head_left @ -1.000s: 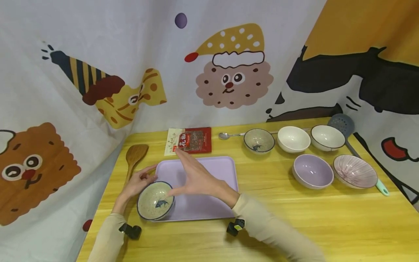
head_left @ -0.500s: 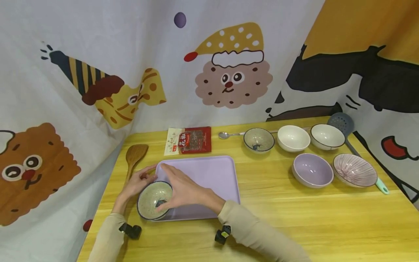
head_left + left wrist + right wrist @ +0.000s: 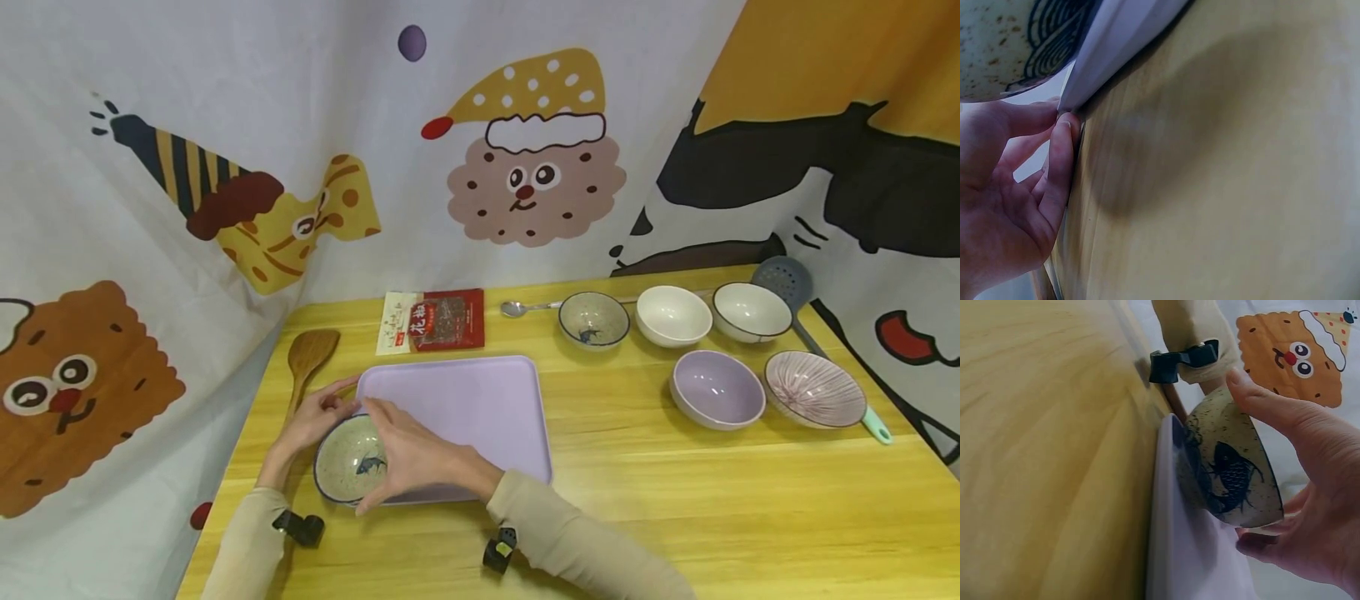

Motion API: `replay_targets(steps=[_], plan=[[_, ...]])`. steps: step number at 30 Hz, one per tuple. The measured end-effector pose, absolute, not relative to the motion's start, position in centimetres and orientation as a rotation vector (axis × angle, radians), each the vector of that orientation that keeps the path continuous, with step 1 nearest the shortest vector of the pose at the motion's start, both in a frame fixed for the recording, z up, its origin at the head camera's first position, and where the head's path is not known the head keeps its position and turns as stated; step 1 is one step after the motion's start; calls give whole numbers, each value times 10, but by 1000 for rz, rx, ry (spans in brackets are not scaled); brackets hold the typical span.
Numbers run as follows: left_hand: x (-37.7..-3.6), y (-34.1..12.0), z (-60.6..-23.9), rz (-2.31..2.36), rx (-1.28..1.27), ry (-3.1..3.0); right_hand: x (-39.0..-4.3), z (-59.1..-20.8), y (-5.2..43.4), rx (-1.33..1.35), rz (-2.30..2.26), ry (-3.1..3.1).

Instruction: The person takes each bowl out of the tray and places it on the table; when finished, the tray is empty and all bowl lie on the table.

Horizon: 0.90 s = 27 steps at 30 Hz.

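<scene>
A speckled bowl (image 3: pixel 348 458) with a blue rim and a blue fish stands on the near-left corner of a lilac tray (image 3: pixel 487 417). My left hand (image 3: pixel 315 421) pinches the tray's left edge between thumb and fingers, close beside the bowl, as the left wrist view shows. Around the bowl's right side my right hand (image 3: pixel 416 458) holds it, thumb at the near rim and fingers at the far rim. The fish pattern on the bowl's outer wall (image 3: pixel 1232 475) faces the right palm, with a gap between.
A wooden spatula (image 3: pixel 311 354) lies left of the tray. Behind it are a red spice packet (image 3: pixel 450 321) and a spoon (image 3: pixel 513 308). Several bowls, including a lilac one (image 3: pixel 716 392) and a striped one (image 3: pixel 813 392), stand at right near a grey skimmer (image 3: pixel 783 279).
My right hand has moved left and toward the near side, from above the tray to the bowl's rim. My left hand, the tray and the bowl have stayed in place.
</scene>
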<state>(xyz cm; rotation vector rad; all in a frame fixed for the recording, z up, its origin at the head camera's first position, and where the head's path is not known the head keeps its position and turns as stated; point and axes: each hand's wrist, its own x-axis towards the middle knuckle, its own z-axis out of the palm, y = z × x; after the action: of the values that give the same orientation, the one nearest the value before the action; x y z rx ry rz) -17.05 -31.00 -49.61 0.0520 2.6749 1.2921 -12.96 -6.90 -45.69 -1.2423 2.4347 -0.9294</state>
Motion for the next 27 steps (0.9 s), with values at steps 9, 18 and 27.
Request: replay_targets(steps=[9,18,27], plan=[[-170,-309,-495,1261,47,2695,-126,-464,-71,-1245,-988,2418],[-168,-308,-496,1250,4,2693,-126,-471,-66,-1242,-1124,2452],[-168,-307,-493,1268,36,2706,-127,-461,-50,-1130,-1232,2487]])
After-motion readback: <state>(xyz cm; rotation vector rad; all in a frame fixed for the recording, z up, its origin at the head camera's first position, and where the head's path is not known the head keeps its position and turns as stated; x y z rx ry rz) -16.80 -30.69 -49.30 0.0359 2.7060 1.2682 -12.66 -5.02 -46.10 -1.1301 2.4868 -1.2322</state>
